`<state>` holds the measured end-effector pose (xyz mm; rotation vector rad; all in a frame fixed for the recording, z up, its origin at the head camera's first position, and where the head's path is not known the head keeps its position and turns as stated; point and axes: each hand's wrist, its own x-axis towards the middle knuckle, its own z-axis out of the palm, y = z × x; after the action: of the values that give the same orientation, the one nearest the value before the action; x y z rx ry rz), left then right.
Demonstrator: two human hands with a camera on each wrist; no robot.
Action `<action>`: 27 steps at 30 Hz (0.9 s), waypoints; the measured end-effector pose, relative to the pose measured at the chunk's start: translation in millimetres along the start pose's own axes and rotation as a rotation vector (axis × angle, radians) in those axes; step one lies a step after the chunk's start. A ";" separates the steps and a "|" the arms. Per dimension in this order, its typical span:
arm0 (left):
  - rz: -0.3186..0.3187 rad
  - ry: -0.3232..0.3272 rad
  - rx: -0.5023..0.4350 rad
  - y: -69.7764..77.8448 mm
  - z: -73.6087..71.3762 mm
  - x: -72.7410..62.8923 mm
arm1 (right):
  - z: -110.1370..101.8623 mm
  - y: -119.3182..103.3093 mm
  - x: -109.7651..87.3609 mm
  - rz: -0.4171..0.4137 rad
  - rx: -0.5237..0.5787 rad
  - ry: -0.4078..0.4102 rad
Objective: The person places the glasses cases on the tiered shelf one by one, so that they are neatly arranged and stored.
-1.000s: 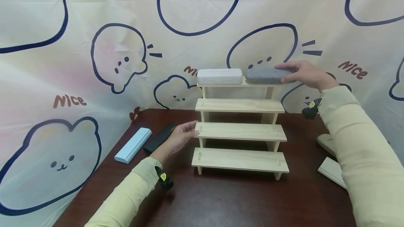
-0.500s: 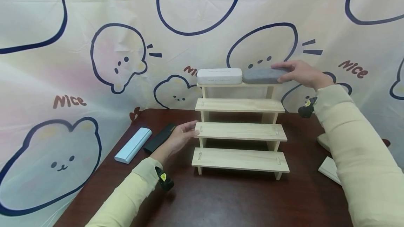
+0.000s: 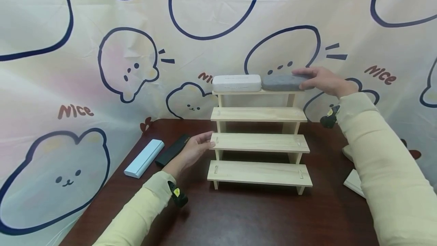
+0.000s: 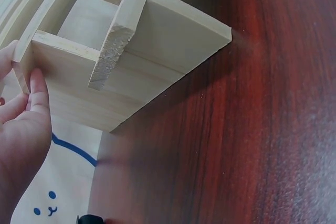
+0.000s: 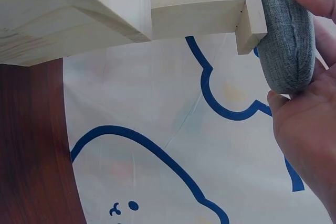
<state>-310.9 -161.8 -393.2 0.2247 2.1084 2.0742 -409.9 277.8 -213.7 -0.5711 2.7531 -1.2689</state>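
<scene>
A four-step wooden display stand [image 3: 259,141] stands on the dark table. My left hand [image 3: 191,153] pinches the left end of its second step from the bottom; in the left wrist view the fingers [image 4: 38,90] lie on both sides of the board's end. Up on the top step, my right hand [image 3: 324,81] grips the right end of a grey fabric glasses case [image 3: 281,82]. In the right wrist view that case [image 5: 287,40] juts past the step's end. Beside it, at the left of the same step, sits a white glasses case [image 3: 236,83].
Left of the stand lie a light blue case [image 3: 145,158] and a black case [image 3: 173,150], the latter partly behind my left hand. A beige rounded case [image 3: 347,152] and a white flat case [image 3: 354,182] show at the right, partly covered by my right sleeve. A printed cloth hangs behind.
My right hand has slid the grey glasses case slightly left along the top step, up beside the white one. The left hand keeps its place on the stand.
</scene>
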 end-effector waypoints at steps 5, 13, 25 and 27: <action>0.002 -0.008 0.002 -1.0 0.0 -0.5 | 2.1 1.5 0.8 0.012 0.012 -0.007; 0.003 -0.012 0.010 -0.4 -0.7 -1.2 | 3.3 2.8 0.7 0.014 0.011 -0.008; 0.005 -0.013 -0.005 0.8 -0.4 -0.7 | 1.3 3.4 -5.1 0.004 -0.008 0.020; 0.007 -0.013 -0.001 0.9 -0.5 -0.9 | 0.2 3.8 -6.4 0.008 -0.016 0.033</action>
<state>-310.2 -162.4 -392.2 0.2448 2.1020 2.0718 -405.1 282.2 -217.3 -0.5442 2.7915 -1.2673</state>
